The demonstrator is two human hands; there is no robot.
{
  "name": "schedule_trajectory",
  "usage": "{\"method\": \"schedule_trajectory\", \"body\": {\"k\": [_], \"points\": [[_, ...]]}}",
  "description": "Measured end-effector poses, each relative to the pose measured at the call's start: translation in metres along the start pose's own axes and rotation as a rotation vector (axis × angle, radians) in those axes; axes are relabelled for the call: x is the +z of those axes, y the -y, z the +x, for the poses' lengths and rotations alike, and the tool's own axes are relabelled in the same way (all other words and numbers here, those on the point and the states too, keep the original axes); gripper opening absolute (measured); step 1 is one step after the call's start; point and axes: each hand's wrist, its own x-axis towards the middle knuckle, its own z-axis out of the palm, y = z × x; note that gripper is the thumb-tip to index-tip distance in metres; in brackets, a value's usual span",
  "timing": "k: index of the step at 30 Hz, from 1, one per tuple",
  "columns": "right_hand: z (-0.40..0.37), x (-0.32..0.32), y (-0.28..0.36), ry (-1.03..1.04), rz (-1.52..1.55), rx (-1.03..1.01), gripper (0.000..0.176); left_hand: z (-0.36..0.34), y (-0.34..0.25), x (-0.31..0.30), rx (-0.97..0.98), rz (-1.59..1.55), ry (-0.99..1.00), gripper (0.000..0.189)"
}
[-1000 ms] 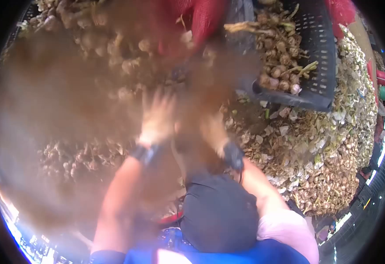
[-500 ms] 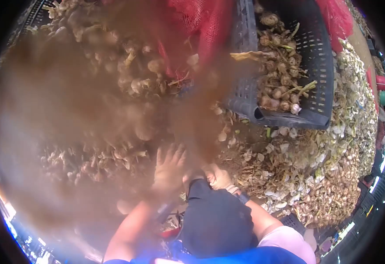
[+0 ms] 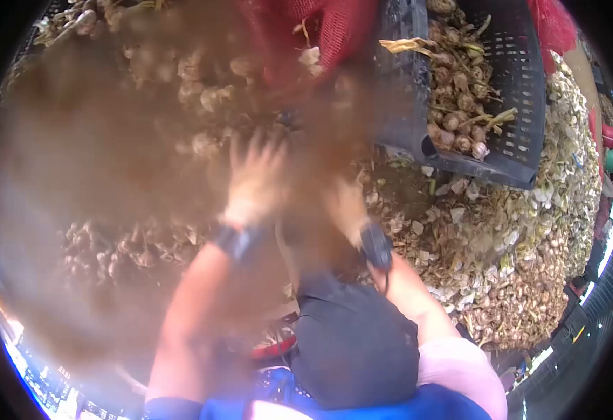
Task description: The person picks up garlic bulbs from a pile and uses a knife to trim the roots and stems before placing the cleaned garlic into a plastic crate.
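A brown smear or blur covers much of the left and middle of the head view. Through it, my left hand (image 3: 256, 178) stretches forward with its fingers spread, over or near loose garlic bulbs (image 3: 205, 94). I see nothing held in it. My right hand (image 3: 347, 206) reaches forward beside it, with its fingers lost in the haze, so what it touches is hidden. A dark band is on each wrist. Beyond the hands lies a red mesh sack (image 3: 352, 35).
A black plastic crate (image 3: 485, 171) with garlic bulbs (image 3: 460, 98) stands at the upper right. Garlic skins and trimmings (image 3: 492, 217) heap along the right, with small bulbs or cloves (image 3: 524, 301) below. More garlic (image 3: 121, 252) lies left. Dark cloth (image 3: 355, 343) covers my lap.
Both hands have moved forward, away from my lap, and the right hand has come away from the dark cloth. The view has shifted slightly, with the crate now farther up and right.
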Motion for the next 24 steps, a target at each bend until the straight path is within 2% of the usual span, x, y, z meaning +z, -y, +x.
{"method": "schedule_trajectory", "body": {"k": [1, 2, 3, 4, 5, 7, 8, 9, 10, 11, 13, 15, 16, 17, 19, 20, 21, 22, 23, 24], "points": [[0.01, -0.004, 0.01, -0.032, 0.046, -0.008, 0.027, 0.01, -0.003, -0.008, -0.018, -0.096, -0.057, 0.057], [-0.004, 0.006, -0.008, -0.04, -0.024, -0.049, 0.027, 0.001, 0.01, 0.013, 0.084, 0.077, -0.097, 0.058], [-0.029, 0.018, -0.023, -0.063, -0.09, -0.096, 0.027, -0.015, -0.002, 0.007, 0.055, 0.086, 0.046, 0.061], [-0.065, 0.011, -0.016, -0.031, 0.051, 0.03, 0.032, -0.037, -0.013, 0.01, 0.009, 0.139, 0.268, 0.068], [-0.085, 0.013, -0.026, -0.014, 0.036, -0.03, 0.036, -0.071, -0.011, 0.044, 0.054, 0.13, 0.213, 0.074], [-0.099, 0.02, -0.038, -0.014, 0.014, -0.088, 0.04, -0.094, -0.015, 0.051, 0.102, 0.076, 0.215, 0.076], [-0.093, 0.024, -0.041, -0.031, 0.006, -0.085, 0.039, -0.076, -0.012, 0.046, 0.059, 0.148, 0.219, 0.076], [-0.068, 0.026, -0.038, -0.14, -0.032, -0.16, 0.037, -0.048, -0.007, 0.03, 0.021, 0.182, 0.254, 0.071], [-0.033, 0.014, -0.015, -0.11, -0.058, -0.101, 0.037, -0.025, 0.004, 0.02, 0.029, 0.032, 0.047, 0.067], [-0.007, -0.002, 0.007, -0.1, -0.089, -0.061, 0.037, -0.001, 0.014, 0.013, 0.099, 0.117, -0.066, 0.065], [-0.023, 0.003, 0.002, -0.068, -0.013, -0.011, 0.04, 0.006, 0.003, -0.004, 0.066, 0.144, -0.018, 0.068], [-0.065, 0.017, -0.015, -0.12, 0.072, -0.059, 0.041, -0.035, -0.003, 0.019, 0.085, 0.133, 0.148, 0.07], [-0.095, 0.022, -0.028, -0.032, 0.035, -0.013, 0.043, -0.063, -0.01, 0.028, 0.102, 0.102, 0.168, 0.071], [-0.097, 0.021, -0.029, -0.034, 0.046, -0.068, 0.043, -0.084, -0.014, 0.039, 0.118, 0.068, 0.198, 0.072], [-0.089, 0.017, -0.028, -0.104, -0.027, -0.255, 0.044, -0.08, -0.006, 0.052, 0.08, 0.003, 0.098, 0.068], [-0.075, 0.029, -0.036, -0.163, -0.087, -0.141, 0.037, -0.056, 0.003, 0.04, 0.06, -0.017, 0.083, 0.067], [-0.036, 0.006, -0.005, -0.041, 0.048, -0.003, 0.032, -0.027, 0.01, 0.029, 0.052, -0.027, 0.038, 0.066], [-0.012, 0.001, 0.009, -0.157, -0.094, -0.051, 0.029, -0.002, 0.005, 0.009, 0.063, 0.021, -0.038, 0.065], [0.004, 0.001, 0.008, -0.064, 0.019, -0.007, 0.028, 0.008, -0.002, -0.007, 0.069, 0.069, -0.107, 0.063], [-0.012, 0.005, 0.0, -0.055, 0.047, 0.016, 0.029, 0.001, 0.001, -0.005, 0.091, 0.09, -0.05, 0.063]]}}
